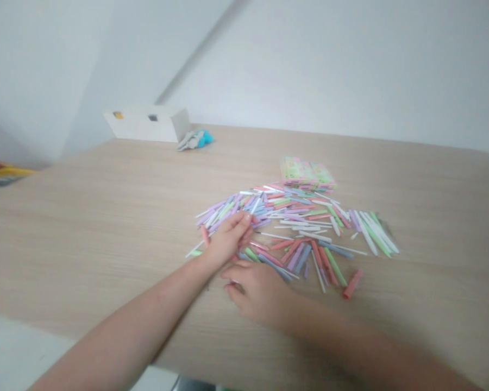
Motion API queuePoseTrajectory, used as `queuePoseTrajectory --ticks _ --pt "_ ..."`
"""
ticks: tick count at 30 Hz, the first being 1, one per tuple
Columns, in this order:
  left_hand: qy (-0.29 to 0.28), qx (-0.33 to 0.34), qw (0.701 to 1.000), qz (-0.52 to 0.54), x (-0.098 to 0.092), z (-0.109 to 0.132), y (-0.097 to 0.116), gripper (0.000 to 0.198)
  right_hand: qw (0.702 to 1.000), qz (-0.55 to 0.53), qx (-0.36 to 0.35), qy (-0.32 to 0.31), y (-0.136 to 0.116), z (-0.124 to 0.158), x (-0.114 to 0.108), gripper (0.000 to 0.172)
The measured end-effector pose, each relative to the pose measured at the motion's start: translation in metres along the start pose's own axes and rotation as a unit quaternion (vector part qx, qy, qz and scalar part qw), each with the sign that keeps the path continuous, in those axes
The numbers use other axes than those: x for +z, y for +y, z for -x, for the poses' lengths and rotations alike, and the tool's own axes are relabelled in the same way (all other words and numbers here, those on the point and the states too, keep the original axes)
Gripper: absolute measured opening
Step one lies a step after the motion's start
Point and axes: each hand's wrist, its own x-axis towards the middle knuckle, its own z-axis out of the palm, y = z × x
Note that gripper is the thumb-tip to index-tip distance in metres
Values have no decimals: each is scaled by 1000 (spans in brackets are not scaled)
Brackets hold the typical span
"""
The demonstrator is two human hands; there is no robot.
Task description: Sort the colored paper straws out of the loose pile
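Loose sticks (pixel 335 267) block ten through three o'clock of left hand (pixel 230 238); packet stack (pixel 305 172) beyond at two. Nine o'clock: passable tabletop (pixel 126 236) past stray sticks (pixel 205 235).

White box (pixel 140 125) with two cutouts on a wood-grain table (pixel 85 212), grey-and-blue bundle (pixel 195 140) (too blurred to name) beside it, pale wall (pixel 330 70) behind, yellow-edged object (pixel 8 172) far left

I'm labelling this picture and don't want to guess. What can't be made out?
All in the head view:
Left hand: its back hides the palm.
Right hand: blur obscures whether it grips anything.
Coloured tubes: overlap and blur prevent an exact count.
Stacked packets: print too small and blurred.
White box: front wall hides most contents.
Yellow-edged object: cut off by left edge.
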Motion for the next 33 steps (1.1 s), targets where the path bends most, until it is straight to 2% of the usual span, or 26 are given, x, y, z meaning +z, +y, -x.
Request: queuePoseTrajectory --ticks 3,7,11,14,17,21,24,27,30,33 --pt "24 12 999 25 -3 -3 5 34 999 28 18 13 -10 -16 13 17" --pt "35 22 998 42 -8 -8 8 35 996 73 47 30 -17 -28 29 28" --pt "38 32 998 46 -12 -10 7 32 993 87 64 37 -21 -33 37 21" --pt "39 35 998 38 -13 -11 6 31 992 101 61 37 -23 -34 37 22" --pt "37 32 998 24 -13 -10 4 32 990 127 51 24 -22 -34 34 24" --pt "29 23 999 1 -12 -9 0 35 986 142 80 -20 -18 -29 26 23" --pt "22 18 999 -16 -12 -8 -2 36 985 147 83 -28 -15 -23 20 22" --pt "11 11 999 -36 -11 -7 -3 37 988 131 79 1 -11 -13 13 21" --pt "-2 6 999 -52 -8 -4 -2 38 993 73 71 67 -1 -3 1 15" --pt "-19 3 998 -65 -3 0 -2 37 986 4 105 129 16 9 -17 8"
